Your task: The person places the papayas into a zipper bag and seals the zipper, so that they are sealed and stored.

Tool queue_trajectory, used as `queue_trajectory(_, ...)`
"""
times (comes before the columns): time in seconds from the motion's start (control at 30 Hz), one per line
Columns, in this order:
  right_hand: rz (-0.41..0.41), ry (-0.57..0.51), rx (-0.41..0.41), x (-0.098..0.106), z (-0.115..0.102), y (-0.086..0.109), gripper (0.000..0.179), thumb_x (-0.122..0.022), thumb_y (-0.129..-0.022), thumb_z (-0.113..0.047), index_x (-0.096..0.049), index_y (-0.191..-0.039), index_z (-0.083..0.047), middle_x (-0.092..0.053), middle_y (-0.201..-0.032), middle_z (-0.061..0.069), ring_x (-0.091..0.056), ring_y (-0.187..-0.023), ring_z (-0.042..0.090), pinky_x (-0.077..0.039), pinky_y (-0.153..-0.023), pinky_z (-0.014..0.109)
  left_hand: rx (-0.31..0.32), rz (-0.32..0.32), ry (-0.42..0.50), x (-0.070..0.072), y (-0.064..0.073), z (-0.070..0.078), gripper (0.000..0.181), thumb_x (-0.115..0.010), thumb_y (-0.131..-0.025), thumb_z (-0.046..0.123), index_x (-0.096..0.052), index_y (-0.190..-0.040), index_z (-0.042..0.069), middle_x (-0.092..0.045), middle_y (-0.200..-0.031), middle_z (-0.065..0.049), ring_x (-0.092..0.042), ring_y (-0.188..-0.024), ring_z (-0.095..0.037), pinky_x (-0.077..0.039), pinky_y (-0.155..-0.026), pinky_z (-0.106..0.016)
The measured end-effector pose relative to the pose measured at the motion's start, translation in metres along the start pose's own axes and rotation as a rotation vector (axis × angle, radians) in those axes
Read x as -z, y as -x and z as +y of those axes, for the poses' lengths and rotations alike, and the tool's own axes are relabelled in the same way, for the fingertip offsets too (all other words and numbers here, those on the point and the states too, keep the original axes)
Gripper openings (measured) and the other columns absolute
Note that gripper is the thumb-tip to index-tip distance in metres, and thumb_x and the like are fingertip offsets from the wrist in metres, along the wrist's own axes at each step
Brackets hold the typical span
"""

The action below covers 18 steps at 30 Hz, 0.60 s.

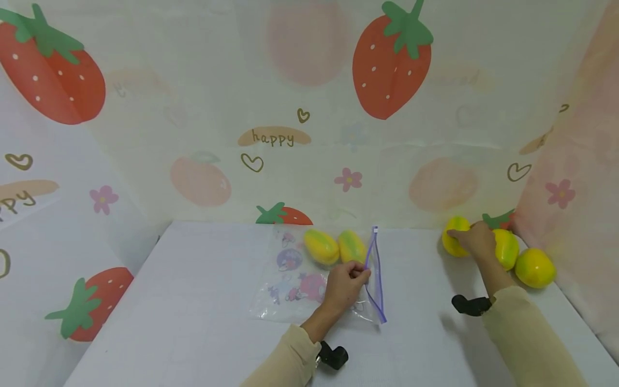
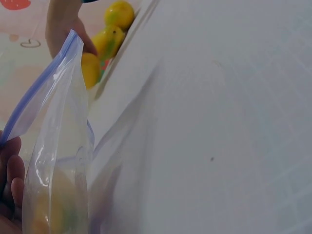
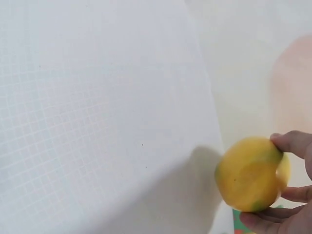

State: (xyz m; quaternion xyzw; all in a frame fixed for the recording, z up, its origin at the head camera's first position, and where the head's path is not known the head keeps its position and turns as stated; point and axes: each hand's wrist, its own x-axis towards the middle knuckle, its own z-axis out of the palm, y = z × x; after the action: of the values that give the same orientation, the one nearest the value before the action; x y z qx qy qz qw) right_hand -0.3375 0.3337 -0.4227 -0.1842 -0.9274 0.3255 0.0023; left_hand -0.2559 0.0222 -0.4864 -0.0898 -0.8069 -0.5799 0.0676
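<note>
A clear zip bag (image 1: 268, 271) with printed pictures and a purple zip edge lies on the white table. Inside it are two yellow-green mangoes, one on the left (image 1: 321, 247) and one on the right (image 1: 352, 246). My left hand (image 1: 342, 287) pinches the bag's film beside the zip, and the left wrist view shows the bag's mouth (image 2: 46, 78) parted. At the back right, my right hand (image 1: 479, 244) grips another mango (image 3: 248, 175) between thumb and fingers. That mango appears lifted off the table, with its shadow beneath.
Next to my right hand are two more yellow-green fruits, a mango (image 1: 506, 250) and a rounder-looking one (image 1: 535, 267), near the table's right edge. A wall covering (image 1: 309, 177) with strawberry prints rises behind the table (image 1: 193, 301) and along its sides.
</note>
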Motion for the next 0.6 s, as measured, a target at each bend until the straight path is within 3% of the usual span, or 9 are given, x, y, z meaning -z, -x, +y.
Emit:
queue_trajectory(0.17, -0.02, -0.042, 0.007, 0.005, -0.001, 0.005, 0.081, -0.059, -0.093, -0.039, -0.028, -0.139, 0.02, -0.037, -0.139, 0.041, -0.042, -0.119, 0.048, -0.039, -0.103, 0.056, 0.01, -0.002, -0.004, 0.001, 0.0, 0.001, 0.016, -0.07, -0.088, 0.019, -0.073, -0.089, 0.003, -0.07, -0.078, -0.004, -0.052, -0.067, 0.001, -0.047, -0.065, -0.014)
queue_trajectory(0.6, -0.041, -0.135, 0.006, 0.007, 0.003, 0.018, 0.085, -0.056, -0.095, -0.046, -0.023, -0.145, 0.015, -0.03, -0.146, 0.039, -0.036, -0.126, 0.049, -0.035, -0.107, 0.059, 0.017, -0.002, 0.006, 0.002, 0.003, 0.004, 0.017, -0.069, -0.088, 0.018, -0.073, -0.09, 0.002, -0.07, -0.078, -0.005, -0.053, -0.067, 0.0, -0.048, -0.064, -0.015)
